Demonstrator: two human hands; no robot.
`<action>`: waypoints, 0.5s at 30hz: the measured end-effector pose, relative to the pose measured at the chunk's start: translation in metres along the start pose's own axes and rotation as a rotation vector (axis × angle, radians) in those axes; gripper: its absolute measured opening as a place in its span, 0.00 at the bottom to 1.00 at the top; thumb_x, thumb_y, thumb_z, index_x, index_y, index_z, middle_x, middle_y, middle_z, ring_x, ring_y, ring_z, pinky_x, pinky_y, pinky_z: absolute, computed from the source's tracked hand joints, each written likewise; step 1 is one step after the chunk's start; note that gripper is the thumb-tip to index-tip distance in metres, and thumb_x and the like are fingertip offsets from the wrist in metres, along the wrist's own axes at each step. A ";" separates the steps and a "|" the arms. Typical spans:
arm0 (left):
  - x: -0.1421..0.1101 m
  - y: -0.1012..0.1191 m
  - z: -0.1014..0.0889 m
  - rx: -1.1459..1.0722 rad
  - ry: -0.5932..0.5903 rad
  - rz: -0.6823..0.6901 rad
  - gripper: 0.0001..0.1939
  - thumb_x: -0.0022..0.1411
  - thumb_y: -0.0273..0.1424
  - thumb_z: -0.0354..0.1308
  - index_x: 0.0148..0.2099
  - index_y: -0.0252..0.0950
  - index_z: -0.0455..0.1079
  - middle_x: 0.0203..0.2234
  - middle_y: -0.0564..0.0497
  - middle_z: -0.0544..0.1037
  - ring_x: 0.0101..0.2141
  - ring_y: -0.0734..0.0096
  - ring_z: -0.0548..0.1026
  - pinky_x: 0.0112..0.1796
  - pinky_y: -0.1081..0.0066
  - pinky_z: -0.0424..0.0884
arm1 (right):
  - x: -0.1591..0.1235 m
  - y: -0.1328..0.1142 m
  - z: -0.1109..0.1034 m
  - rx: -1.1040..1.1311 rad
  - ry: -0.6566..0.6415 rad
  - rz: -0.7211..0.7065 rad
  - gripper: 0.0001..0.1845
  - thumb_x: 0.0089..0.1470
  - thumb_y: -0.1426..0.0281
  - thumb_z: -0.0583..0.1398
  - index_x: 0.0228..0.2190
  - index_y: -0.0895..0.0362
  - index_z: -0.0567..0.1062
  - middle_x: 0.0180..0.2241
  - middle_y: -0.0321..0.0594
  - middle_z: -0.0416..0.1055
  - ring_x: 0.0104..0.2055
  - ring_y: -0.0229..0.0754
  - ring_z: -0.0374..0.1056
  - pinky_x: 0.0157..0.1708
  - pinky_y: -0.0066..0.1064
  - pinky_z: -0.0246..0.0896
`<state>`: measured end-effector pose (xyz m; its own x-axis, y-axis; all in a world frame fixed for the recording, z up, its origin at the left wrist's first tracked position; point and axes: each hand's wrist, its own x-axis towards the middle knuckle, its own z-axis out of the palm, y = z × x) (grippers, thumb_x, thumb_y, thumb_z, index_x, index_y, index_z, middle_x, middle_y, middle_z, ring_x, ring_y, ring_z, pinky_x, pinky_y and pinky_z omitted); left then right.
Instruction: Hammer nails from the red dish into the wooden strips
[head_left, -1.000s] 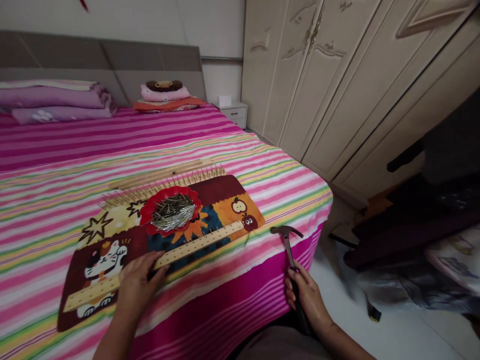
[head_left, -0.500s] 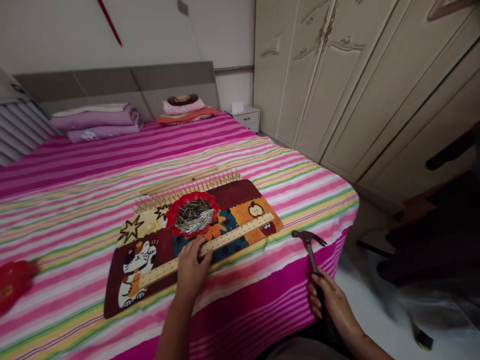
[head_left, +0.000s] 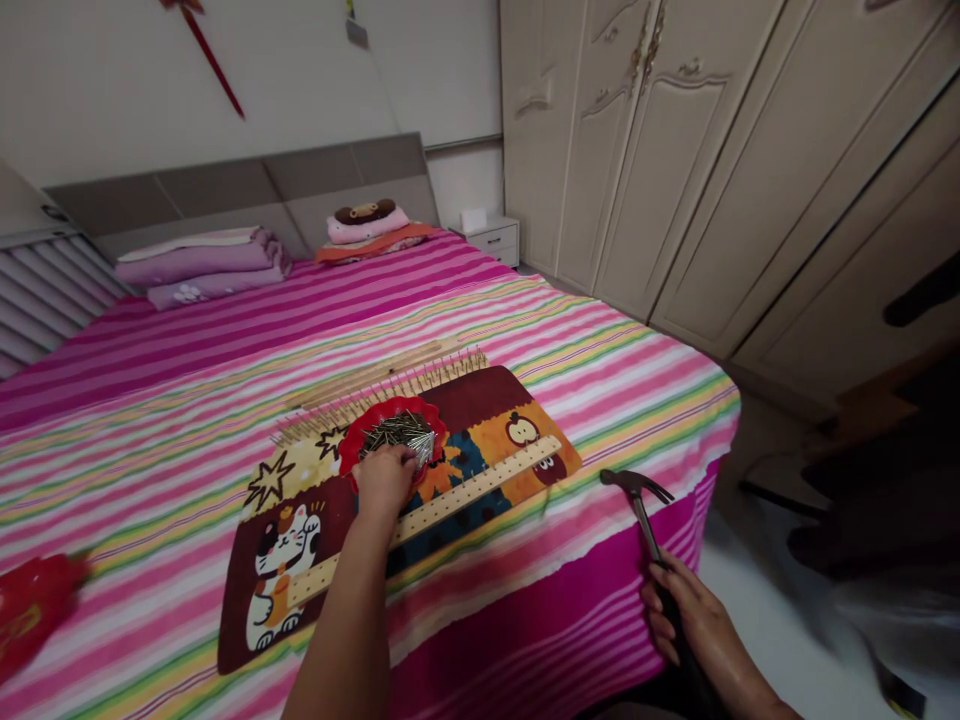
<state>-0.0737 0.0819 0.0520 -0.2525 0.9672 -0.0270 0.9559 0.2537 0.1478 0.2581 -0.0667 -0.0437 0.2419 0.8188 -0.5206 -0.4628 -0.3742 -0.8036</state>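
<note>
My left hand is over the near side of a red scalloped dish, its fingers curled together down at the loose nails; whether a nail is between them is hidden. Below the dish, a pale wooden strip with rows of small holes lies across a patterned mat, passing behind my left forearm. At the bed's near edge, my right hand is closed round the dark handle of a claw hammer, whose metal head points away from me.
Behind the dish lies a wooden strip set with several upright nails, with more bare strips beyond. A red object rests at the left on the striped bedspread. Folded bedding sits near the headboard; wardrobes stand at the right.
My left hand has left the holed wooden strip and moved up to the nails in the red dish. My right hand keeps hold of the hammer; the view has shifted slightly.
</note>
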 end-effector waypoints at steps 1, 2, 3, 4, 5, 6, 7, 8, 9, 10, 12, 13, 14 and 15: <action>0.001 0.001 -0.001 0.014 -0.029 0.001 0.13 0.57 0.33 0.51 0.39 0.42 0.76 0.40 0.48 0.78 0.44 0.57 0.73 0.40 0.62 0.62 | 0.000 0.000 0.000 -0.003 -0.002 0.003 0.24 0.40 0.58 0.66 0.38 0.53 0.66 0.15 0.24 0.62 0.11 0.29 0.52 0.06 0.17 0.47; 0.002 0.002 -0.003 0.030 -0.059 -0.006 0.13 0.57 0.33 0.51 0.39 0.42 0.76 0.39 0.47 0.79 0.44 0.57 0.73 0.40 0.63 0.62 | 0.001 -0.001 0.000 -0.007 -0.003 0.005 0.25 0.40 0.57 0.66 0.38 0.53 0.66 0.15 0.24 0.62 0.11 0.29 0.52 0.06 0.17 0.47; 0.003 0.002 -0.004 0.047 -0.086 -0.018 0.13 0.57 0.33 0.50 0.38 0.41 0.75 0.38 0.47 0.79 0.43 0.57 0.74 0.39 0.63 0.62 | 0.000 -0.001 0.000 -0.009 -0.003 0.004 0.25 0.40 0.57 0.66 0.38 0.53 0.66 0.15 0.24 0.62 0.11 0.29 0.52 0.06 0.17 0.47; 0.003 0.001 -0.006 0.066 -0.110 -0.033 0.13 0.57 0.33 0.50 0.38 0.40 0.75 0.37 0.45 0.79 0.42 0.57 0.74 0.38 0.64 0.63 | 0.000 -0.002 0.000 -0.011 -0.002 0.001 0.25 0.40 0.57 0.66 0.39 0.53 0.66 0.15 0.24 0.62 0.11 0.29 0.52 0.06 0.17 0.47; 0.003 0.000 -0.007 0.084 -0.129 -0.047 0.13 0.57 0.33 0.50 0.38 0.39 0.75 0.37 0.44 0.79 0.42 0.57 0.74 0.38 0.64 0.63 | 0.000 -0.003 0.000 -0.013 -0.001 0.000 0.25 0.41 0.57 0.66 0.39 0.53 0.66 0.15 0.24 0.62 0.11 0.29 0.52 0.06 0.17 0.47; 0.004 -0.001 -0.008 0.098 -0.142 -0.057 0.12 0.57 0.33 0.50 0.37 0.39 0.74 0.37 0.43 0.79 0.42 0.56 0.74 0.37 0.65 0.63 | -0.001 -0.003 0.001 -0.016 -0.001 0.002 0.25 0.41 0.57 0.66 0.39 0.53 0.66 0.15 0.24 0.62 0.11 0.29 0.52 0.06 0.17 0.48; 0.004 -0.002 -0.008 0.105 -0.147 -0.063 0.12 0.57 0.33 0.50 0.37 0.39 0.74 0.37 0.43 0.79 0.41 0.56 0.75 0.37 0.65 0.63 | -0.001 -0.004 0.001 -0.018 0.001 0.002 0.25 0.41 0.58 0.65 0.39 0.53 0.66 0.14 0.24 0.62 0.11 0.29 0.52 0.06 0.17 0.48; 0.004 -0.004 -0.008 0.102 -0.145 -0.065 0.12 0.57 0.34 0.49 0.37 0.39 0.74 0.37 0.43 0.79 0.41 0.56 0.75 0.36 0.65 0.63 | -0.002 -0.005 0.002 -0.018 0.005 0.001 0.24 0.41 0.58 0.65 0.39 0.54 0.66 0.14 0.24 0.63 0.11 0.29 0.52 0.06 0.17 0.48; 0.004 -0.006 -0.008 0.090 -0.137 -0.067 0.12 0.57 0.34 0.49 0.37 0.39 0.73 0.37 0.43 0.79 0.40 0.56 0.75 0.36 0.66 0.63 | -0.002 -0.005 0.003 -0.017 0.008 -0.001 0.24 0.41 0.58 0.65 0.39 0.54 0.66 0.14 0.24 0.63 0.11 0.29 0.52 0.05 0.17 0.48; 0.004 -0.008 -0.007 0.069 -0.124 -0.068 0.12 0.57 0.34 0.49 0.36 0.39 0.73 0.36 0.43 0.79 0.39 0.57 0.75 0.35 0.66 0.63 | -0.002 -0.006 0.003 -0.014 0.009 -0.002 0.24 0.41 0.58 0.65 0.39 0.54 0.66 0.14 0.24 0.63 0.11 0.29 0.52 0.05 0.17 0.48; 0.004 -0.014 -0.006 -0.006 -0.076 -0.077 0.12 0.58 0.34 0.48 0.34 0.39 0.72 0.33 0.45 0.79 0.37 0.59 0.75 0.35 0.66 0.62 | -0.003 -0.006 0.004 -0.003 0.012 -0.001 0.23 0.41 0.59 0.65 0.39 0.54 0.66 0.14 0.24 0.63 0.11 0.29 0.52 0.05 0.17 0.47; 0.003 -0.017 -0.006 -0.063 -0.044 -0.086 0.11 0.57 0.34 0.48 0.32 0.38 0.71 0.30 0.45 0.78 0.35 0.60 0.74 0.34 0.67 0.62 | -0.003 -0.006 0.004 0.003 0.010 0.002 0.23 0.41 0.59 0.65 0.39 0.54 0.66 0.14 0.24 0.63 0.11 0.29 0.52 0.05 0.17 0.47; 0.002 -0.021 -0.005 -0.138 -0.010 -0.097 0.10 0.57 0.34 0.49 0.31 0.38 0.70 0.28 0.46 0.78 0.33 0.62 0.74 0.34 0.67 0.62 | -0.002 -0.006 0.004 0.006 0.008 0.005 0.23 0.41 0.59 0.65 0.39 0.54 0.66 0.14 0.24 0.63 0.11 0.29 0.51 0.05 0.17 0.47; 0.001 -0.024 -0.005 -0.236 0.026 -0.109 0.09 0.55 0.34 0.50 0.30 0.38 0.70 0.26 0.48 0.77 0.31 0.64 0.73 0.33 0.68 0.62 | -0.002 -0.006 0.004 0.008 0.007 0.005 0.23 0.41 0.59 0.65 0.39 0.54 0.66 0.14 0.24 0.63 0.11 0.29 0.51 0.05 0.17 0.47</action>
<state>-0.0973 0.0767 0.0537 -0.3589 0.9329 -0.0308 0.8621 0.3440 0.3721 0.2569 -0.0650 -0.0369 0.2459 0.8137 -0.5267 -0.4712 -0.3746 -0.7986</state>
